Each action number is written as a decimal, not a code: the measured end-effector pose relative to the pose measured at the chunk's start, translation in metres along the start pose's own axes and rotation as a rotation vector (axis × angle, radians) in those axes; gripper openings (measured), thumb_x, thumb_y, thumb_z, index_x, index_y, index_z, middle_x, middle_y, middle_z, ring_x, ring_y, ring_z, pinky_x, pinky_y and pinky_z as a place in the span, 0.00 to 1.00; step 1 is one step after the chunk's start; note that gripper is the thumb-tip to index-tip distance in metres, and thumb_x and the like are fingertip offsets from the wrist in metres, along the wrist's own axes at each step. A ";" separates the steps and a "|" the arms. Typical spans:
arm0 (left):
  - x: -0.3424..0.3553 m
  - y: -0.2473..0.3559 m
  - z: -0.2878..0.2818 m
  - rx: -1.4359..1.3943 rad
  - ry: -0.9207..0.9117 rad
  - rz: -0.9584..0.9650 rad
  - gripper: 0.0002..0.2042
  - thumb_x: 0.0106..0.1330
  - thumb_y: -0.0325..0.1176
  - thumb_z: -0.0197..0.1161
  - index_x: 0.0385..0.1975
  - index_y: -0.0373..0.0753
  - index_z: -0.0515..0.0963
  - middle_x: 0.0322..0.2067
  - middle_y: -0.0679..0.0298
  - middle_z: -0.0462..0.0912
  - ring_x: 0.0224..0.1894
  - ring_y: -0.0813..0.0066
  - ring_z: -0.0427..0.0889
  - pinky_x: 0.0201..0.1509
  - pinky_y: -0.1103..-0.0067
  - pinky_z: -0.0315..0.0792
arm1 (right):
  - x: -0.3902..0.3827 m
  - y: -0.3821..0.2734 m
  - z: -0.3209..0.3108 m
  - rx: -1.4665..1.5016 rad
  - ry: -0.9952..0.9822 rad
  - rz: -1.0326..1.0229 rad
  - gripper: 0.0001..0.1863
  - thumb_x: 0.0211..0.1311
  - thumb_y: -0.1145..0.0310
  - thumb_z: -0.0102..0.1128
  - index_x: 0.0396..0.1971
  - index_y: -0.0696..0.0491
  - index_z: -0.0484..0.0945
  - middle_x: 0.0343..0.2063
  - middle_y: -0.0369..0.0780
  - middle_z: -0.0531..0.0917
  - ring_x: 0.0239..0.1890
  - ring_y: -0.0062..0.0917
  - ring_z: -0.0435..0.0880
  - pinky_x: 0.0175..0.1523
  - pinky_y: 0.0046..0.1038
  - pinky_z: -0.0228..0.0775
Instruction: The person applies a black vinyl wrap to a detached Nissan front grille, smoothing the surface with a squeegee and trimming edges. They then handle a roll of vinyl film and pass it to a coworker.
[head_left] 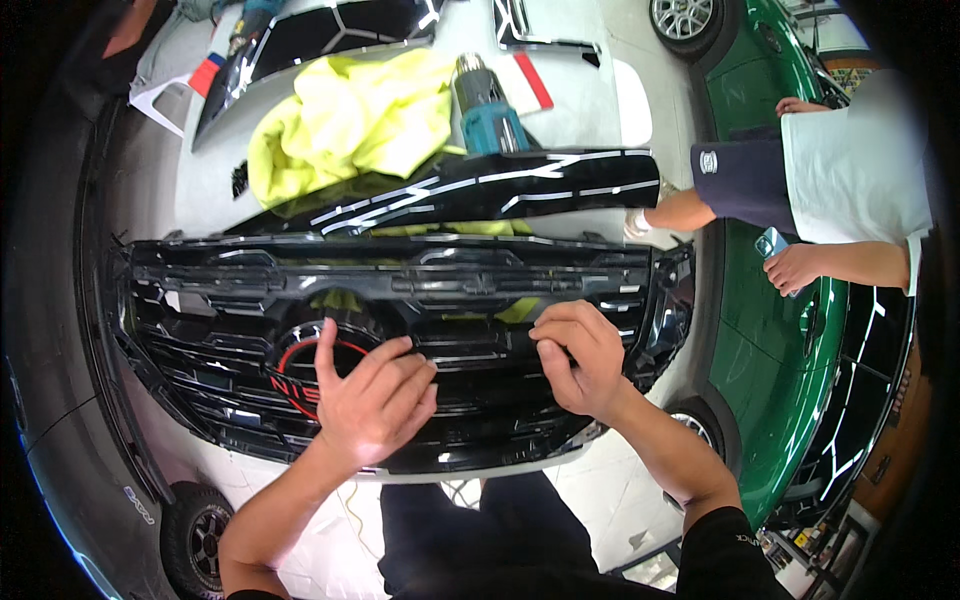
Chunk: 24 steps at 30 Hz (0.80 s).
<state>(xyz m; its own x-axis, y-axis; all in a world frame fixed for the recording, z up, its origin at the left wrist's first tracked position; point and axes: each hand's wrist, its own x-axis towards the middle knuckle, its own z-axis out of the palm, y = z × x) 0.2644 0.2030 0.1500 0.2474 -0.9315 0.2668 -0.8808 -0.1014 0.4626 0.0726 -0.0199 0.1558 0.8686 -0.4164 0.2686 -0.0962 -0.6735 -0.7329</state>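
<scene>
A wide glossy black car grille [480, 405] lies in front of me, across the near side of the table. Over its left part my left hand [378, 395] is spread, thumb stretched out and fingers apart, holding nothing. Partly behind that hand sits a round black emblem [284, 362] with a red ring and red lettering. My right hand [585, 358] is over the grille's right part, fingers curled and thumb close to the index finger. Whatever is in that pinch, if anything, is too small to make out.
Beyond the grille lie a long glossy black trim panel [510, 188], a bright yellow cloth [355, 115], a teal heat gun [488, 112] and a red-edged white card [527, 85]. A dark car [55, 290] stands left, a green car [745, 400] right. Another person [850, 165] holds a phone [769, 243].
</scene>
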 end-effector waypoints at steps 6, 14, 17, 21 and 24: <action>0.000 -0.001 -0.003 -0.037 0.023 -0.010 0.12 0.55 0.32 0.79 0.40 0.45 0.88 0.40 0.73 0.87 0.52 0.70 0.88 0.80 0.37 0.44 | 0.093 0.024 -0.008 -0.023 0.127 -0.006 0.01 0.65 0.81 0.63 0.35 0.61 0.81 0.32 0.46 0.83 0.32 0.40 0.84 0.39 0.35 0.76; -0.003 -0.004 -0.003 -0.032 0.021 -0.005 0.13 0.56 0.36 0.79 0.40 0.47 0.87 0.42 0.74 0.86 0.54 0.73 0.87 0.79 0.34 0.44 | 0.172 0.050 -0.005 -0.067 0.208 -0.069 0.03 0.70 0.78 0.62 0.35 0.60 0.82 0.30 0.46 0.82 0.30 0.38 0.83 0.37 0.33 0.75; -0.004 -0.005 -0.003 -0.047 0.013 -0.003 0.12 0.56 0.37 0.79 0.39 0.47 0.88 0.41 0.74 0.86 0.54 0.72 0.87 0.79 0.34 0.43 | 0.196 0.074 -0.004 -0.082 0.178 0.036 0.04 0.71 0.76 0.61 0.35 0.60 0.82 0.30 0.46 0.82 0.31 0.38 0.83 0.39 0.33 0.75; -0.002 -0.004 -0.004 -0.051 0.032 -0.002 0.12 0.56 0.36 0.79 0.39 0.47 0.88 0.40 0.74 0.86 0.53 0.72 0.88 0.79 0.34 0.43 | 0.237 0.131 -0.008 -0.286 0.130 0.133 0.07 0.69 0.71 0.63 0.38 0.60 0.85 0.35 0.44 0.87 0.35 0.35 0.85 0.43 0.36 0.77; -0.001 -0.004 -0.006 -0.054 0.021 -0.021 0.12 0.56 0.36 0.79 0.39 0.47 0.88 0.40 0.74 0.86 0.52 0.72 0.88 0.78 0.34 0.44 | 0.275 0.177 -0.012 -0.673 0.036 0.036 0.13 0.67 0.73 0.59 0.50 0.56 0.83 0.43 0.46 0.87 0.49 0.43 0.85 0.55 0.46 0.76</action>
<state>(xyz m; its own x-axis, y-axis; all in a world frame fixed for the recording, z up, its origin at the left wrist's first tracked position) 0.2700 0.2061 0.1527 0.2743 -0.9217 0.2743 -0.8523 -0.1009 0.5132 0.2885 -0.2616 0.1075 0.8436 -0.4577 0.2808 -0.4167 -0.8878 -0.1954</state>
